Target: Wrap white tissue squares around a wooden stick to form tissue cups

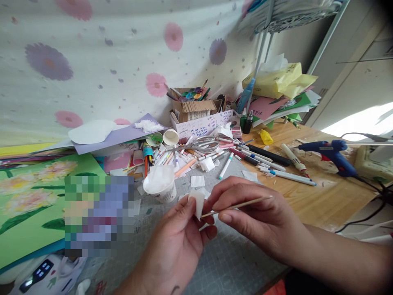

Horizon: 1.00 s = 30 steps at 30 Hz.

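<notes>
Flowered white fabric (123, 49) backs the wooden bench (337, 196); near centre, the left hand (179, 237) pinches small white paper (198, 203), the right hand (258, 217) a thin wooden stick (258, 201) at its edge, seemingly shaping it; steadiness is called for.

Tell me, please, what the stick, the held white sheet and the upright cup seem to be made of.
Stick: probably bare wood or bamboo, matte, by its pale tan colour.
White sheet: perhaps tissue or thin paper, matte, by its dull, bent surface.
Upright cup: likely smooth paper, by the faint print on its white wall; plastic is possible.
</notes>
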### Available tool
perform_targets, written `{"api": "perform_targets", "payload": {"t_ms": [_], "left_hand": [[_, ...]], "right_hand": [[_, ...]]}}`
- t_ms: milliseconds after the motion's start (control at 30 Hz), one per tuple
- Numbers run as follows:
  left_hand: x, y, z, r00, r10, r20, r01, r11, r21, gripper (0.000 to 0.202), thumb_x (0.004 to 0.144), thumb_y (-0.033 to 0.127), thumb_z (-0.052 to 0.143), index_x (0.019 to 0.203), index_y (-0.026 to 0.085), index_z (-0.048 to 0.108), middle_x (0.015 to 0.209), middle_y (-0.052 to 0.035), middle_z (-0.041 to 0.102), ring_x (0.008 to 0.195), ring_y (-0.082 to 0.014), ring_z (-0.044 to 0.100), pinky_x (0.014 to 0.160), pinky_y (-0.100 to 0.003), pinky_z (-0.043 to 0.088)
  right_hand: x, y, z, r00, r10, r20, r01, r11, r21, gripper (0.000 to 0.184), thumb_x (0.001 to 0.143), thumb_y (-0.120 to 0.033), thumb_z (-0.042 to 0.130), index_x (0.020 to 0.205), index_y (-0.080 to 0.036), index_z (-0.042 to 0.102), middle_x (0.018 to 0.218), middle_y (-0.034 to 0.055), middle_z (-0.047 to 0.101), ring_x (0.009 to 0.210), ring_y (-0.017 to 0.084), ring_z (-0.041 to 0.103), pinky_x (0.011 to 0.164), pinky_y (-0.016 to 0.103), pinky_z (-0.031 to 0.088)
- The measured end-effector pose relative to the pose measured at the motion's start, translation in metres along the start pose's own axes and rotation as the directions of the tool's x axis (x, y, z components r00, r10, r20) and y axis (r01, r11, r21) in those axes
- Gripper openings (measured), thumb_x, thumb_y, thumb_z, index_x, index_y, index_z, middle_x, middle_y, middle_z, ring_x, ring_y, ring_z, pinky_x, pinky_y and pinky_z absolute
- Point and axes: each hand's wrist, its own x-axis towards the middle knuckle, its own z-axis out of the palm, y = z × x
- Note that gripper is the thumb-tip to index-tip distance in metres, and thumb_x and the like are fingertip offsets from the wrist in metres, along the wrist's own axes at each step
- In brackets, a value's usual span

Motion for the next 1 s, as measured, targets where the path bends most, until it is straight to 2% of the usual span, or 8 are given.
{"api": "perform_targets", "payload": {"t_ms": [800, 900, 1000], "left_hand": [[-0.002, -0.0024, 0.0008, 0.999, 0.015, 0.049, -0.016, 1.0, 0.015, 0.015, 0.086, 0.024, 0.062, 0.073, 0.017, 0.063, 0.073, -0.0016, 0.064, 0.067, -0.0128, 0.059, 0.067, -0.029, 0.05], [-0.0026, -0.0034, 0.0025, 0.999, 0.028, 0.027, -0.03, 0.998, 0.057, 0.011, 0.083, 0.026, 0.067, 0.076, 0.018, 0.064, 0.074, -0.0004, 0.063, 0.066, -0.0118, 0.057, 0.067, -0.028, 0.048], [-0.0034, -0.0047, 0.0053, 0.997, 0.075, -0.002, -0.073, 0.976, 0.204, 0.01, 0.08, 0.028, 0.069, 0.08, 0.02, 0.063, 0.076, 0.0014, 0.06, 0.068, -0.012, 0.054, 0.068, -0.027, 0.046]], "right_hand": [[-0.0009, 0.0001, 0.0024, 0.999, -0.015, -0.03, 0.014, 0.999, -0.035, 0.008, 0.084, -0.008, 0.061, 0.085, -0.008, 0.069, 0.084, 0.0108, 0.069, 0.081, 0.016, 0.066, 0.075, 0.027, 0.055], [-0.0012, 0.0002, 0.0028, 0.999, -0.015, -0.034, 0.014, 0.999, -0.042, 0.008, 0.084, -0.008, 0.061, 0.084, -0.009, 0.069, 0.084, 0.0102, 0.069, 0.08, 0.016, 0.066, 0.074, 0.027, 0.055], [-0.0021, 0.0008, 0.0029, 0.999, -0.022, -0.038, 0.02, 0.999, -0.04, 0.008, 0.083, -0.008, 0.061, 0.084, -0.011, 0.068, 0.083, 0.0091, 0.069, 0.079, 0.016, 0.066, 0.073, 0.028, 0.055]]}}
